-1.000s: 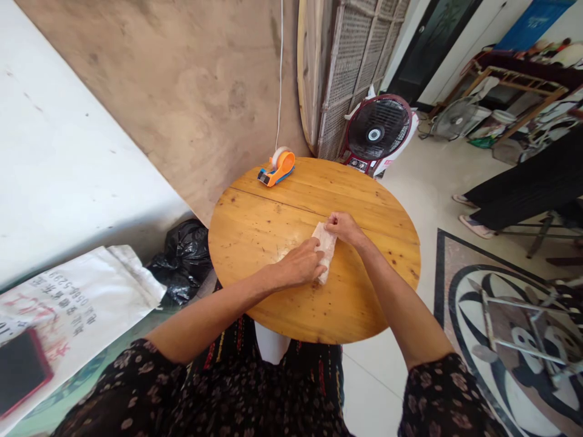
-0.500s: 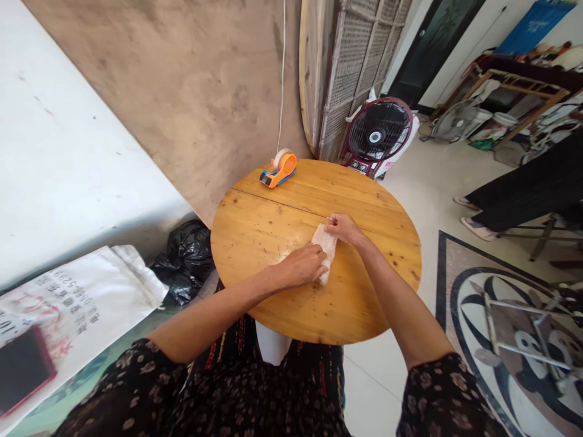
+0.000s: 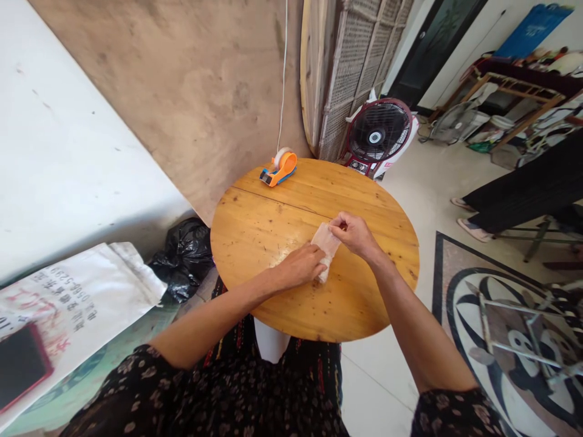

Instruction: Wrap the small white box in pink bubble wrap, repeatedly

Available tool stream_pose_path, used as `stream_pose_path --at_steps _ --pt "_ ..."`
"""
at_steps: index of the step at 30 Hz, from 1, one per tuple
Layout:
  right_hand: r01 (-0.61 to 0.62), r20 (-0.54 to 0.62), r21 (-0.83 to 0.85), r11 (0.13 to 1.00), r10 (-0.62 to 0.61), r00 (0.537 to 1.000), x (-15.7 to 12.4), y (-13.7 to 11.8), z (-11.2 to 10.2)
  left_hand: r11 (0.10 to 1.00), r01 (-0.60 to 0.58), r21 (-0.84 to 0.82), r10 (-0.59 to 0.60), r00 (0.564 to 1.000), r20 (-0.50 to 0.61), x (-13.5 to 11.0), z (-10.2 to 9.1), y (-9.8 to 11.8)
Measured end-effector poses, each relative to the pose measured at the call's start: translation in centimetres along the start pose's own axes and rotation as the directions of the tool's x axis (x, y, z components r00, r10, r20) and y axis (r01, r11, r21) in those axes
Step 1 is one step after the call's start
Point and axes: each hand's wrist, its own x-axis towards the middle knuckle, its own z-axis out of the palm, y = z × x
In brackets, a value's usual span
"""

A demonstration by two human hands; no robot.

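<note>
A small pale pink, thin-wrapped packet (image 3: 322,235) lies on the round wooden table (image 3: 255,243). My left hand (image 3: 303,264) rests across its lower half, with the fingers curled over it and holding it down against the wood. At the packet's upper right corner is my right hand (image 3: 355,233), its thumb and forefinger closed in a pinch at the edge. What exactly sits between those fingertips is too small to make out clearly. Toward the back of the table stands an orange and blue tape dispenser (image 3: 283,167) with a roll in it.
Beyond the table is a fan (image 3: 378,136), with a wicker panel (image 3: 353,67) behind it. A black plastic bag (image 3: 184,255), a printed white sack (image 3: 91,297) and a red-edged phone (image 3: 22,364) are at left. A person's legs (image 3: 523,182) and a metal frame (image 3: 523,346) are at right.
My right hand has shifted slightly right and turned at the packet's upper edge. My left hand stays on the packet. The view has tilted a little.
</note>
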Motion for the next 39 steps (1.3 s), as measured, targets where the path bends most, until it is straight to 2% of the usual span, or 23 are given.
stream_pose_path --at_steps 5,9,19,25,31,36,39 --pt "0.012 -0.012 -0.097 0.995 -0.013 1.0 -2.0 -2.7 -0.1 0.999 0.023 -0.029 -0.025 0.998 -0.061 -0.4 0.4 0.1" --pt "0.059 -0.014 -0.146 0.988 -0.062 0.998 -3.1 -4.3 -0.1 0.999 0.023 0.029 -0.018 0.988 -0.151 -0.8 0.7 0.2" --pt "0.086 -0.026 -0.153 0.984 -0.091 0.995 -4.8 -5.1 0.3 0.993 0.098 0.06 -0.074 0.944 -0.321 -1.7 2.1 0.2" --pt "0.077 -0.026 -0.142 0.987 -0.082 0.996 -5.7 -5.2 0.6 0.978 0.188 -0.091 -0.208 0.902 -0.378 -2.0 3.0 0.8" --pt "0.14 -0.022 -0.173 0.975 -0.146 0.989 -6.6 -5.3 0.9 0.936 0.242 -0.257 -0.335 0.839 -0.428 -1.8 3.5 0.7" --pt "0.16 -0.03 -0.229 0.96 -0.171 0.985 -8.3 -5.9 1.7 0.914 0.27 -0.304 -0.383 0.823 -0.42 -2.0 3.6 0.8" --pt "0.149 -0.075 -0.238 0.96 -0.171 0.982 -9.4 -6.0 2.8 0.907 0.299 -0.298 -0.405 0.815 -0.415 -2.1 3.5 1.1"
